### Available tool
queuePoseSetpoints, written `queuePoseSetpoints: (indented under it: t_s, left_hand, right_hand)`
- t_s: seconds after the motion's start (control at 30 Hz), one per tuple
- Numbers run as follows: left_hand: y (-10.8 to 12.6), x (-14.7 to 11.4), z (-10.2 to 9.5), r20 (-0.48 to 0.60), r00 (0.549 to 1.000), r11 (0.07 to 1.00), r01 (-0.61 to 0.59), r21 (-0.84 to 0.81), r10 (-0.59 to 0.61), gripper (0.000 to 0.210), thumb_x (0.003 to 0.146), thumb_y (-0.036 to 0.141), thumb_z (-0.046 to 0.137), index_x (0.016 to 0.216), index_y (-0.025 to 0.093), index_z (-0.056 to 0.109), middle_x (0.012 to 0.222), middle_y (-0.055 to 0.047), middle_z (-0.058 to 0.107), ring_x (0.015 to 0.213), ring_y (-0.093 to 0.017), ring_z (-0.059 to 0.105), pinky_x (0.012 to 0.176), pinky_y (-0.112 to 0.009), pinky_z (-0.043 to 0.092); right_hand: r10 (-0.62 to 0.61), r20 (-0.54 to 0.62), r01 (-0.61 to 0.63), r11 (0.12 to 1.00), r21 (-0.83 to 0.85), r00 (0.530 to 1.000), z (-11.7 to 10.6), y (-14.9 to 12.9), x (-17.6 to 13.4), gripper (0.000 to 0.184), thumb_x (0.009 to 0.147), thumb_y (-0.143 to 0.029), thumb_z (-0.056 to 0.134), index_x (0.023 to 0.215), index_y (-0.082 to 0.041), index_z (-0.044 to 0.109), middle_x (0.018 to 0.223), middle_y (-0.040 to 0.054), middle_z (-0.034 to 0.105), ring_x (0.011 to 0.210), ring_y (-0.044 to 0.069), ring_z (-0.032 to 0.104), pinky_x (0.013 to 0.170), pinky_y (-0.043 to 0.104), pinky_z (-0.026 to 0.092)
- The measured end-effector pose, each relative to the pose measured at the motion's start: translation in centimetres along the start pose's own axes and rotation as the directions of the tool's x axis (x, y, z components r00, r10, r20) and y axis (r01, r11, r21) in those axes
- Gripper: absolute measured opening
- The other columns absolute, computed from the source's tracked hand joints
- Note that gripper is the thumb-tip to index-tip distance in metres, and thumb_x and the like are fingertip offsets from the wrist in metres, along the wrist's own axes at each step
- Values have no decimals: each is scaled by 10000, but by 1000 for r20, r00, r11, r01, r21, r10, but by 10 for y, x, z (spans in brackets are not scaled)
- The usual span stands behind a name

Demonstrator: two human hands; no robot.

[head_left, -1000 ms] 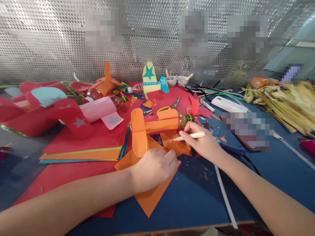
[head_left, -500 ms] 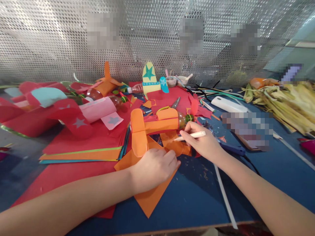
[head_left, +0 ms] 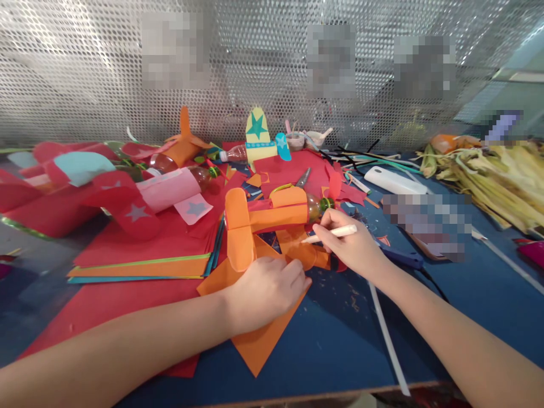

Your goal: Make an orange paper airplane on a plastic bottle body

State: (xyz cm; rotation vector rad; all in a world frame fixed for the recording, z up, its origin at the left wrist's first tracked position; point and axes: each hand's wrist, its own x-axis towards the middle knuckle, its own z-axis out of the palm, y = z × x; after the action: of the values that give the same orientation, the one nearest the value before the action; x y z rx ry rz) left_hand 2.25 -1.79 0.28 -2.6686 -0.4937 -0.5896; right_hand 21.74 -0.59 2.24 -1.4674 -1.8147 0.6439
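My right hand (head_left: 351,241) pinches a white marker (head_left: 335,233), its tip at a rounded orange paper piece (head_left: 293,242). My left hand (head_left: 270,292) is closed, fingers curled and pressing down at the near edge of that piece, over a larger orange paper sheet (head_left: 255,354). The fingertips of my left hand are partly hidden. Just beyond both hands lies a bottle airplane (head_left: 278,217) wrapped in orange paper, with an orange wing and a green-capped neck. Whether the marker touches the paper is hard to tell.
Stacked coloured paper (head_left: 140,266) lies at left, below red and pink paper crafts (head_left: 170,190). Scissors (head_left: 303,178) rest among red scraps behind the airplane. A blue-handled tool (head_left: 402,256) with a cord, a phone (head_left: 425,232) and dried husks (head_left: 497,181) are at right.
My right hand and the marker have shifted very slightly to the right. My left hand and the papers stay in place.
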Motion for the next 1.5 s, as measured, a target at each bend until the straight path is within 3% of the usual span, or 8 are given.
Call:
queuePoseSetpoints:
  t_s: [0.7,1.5]
  left_hand:
    - [0,1,0,-9,1000,1000,-1,1,1,256,933,203,457,718,125,572,624,-12,591,467,-131,542,390,-258,386]
    - [0,0,2,-1,1000,1000,-1,14,1,248,934,205,458,709,140,538,625,-3,591,471,-127,535,396,-249,375]
  right_hand:
    - [0,-66,-4,998,-67,998,-1,3,2,241,850,-353,498,664,-239,396,511,-58,495,503,141,559,509,242,365]
    - [-8,-45,5,997,-77,999,-1,3,2,261,858,-362,510,659,-232,399,527,-53,523,493,129,554,511,235,360]
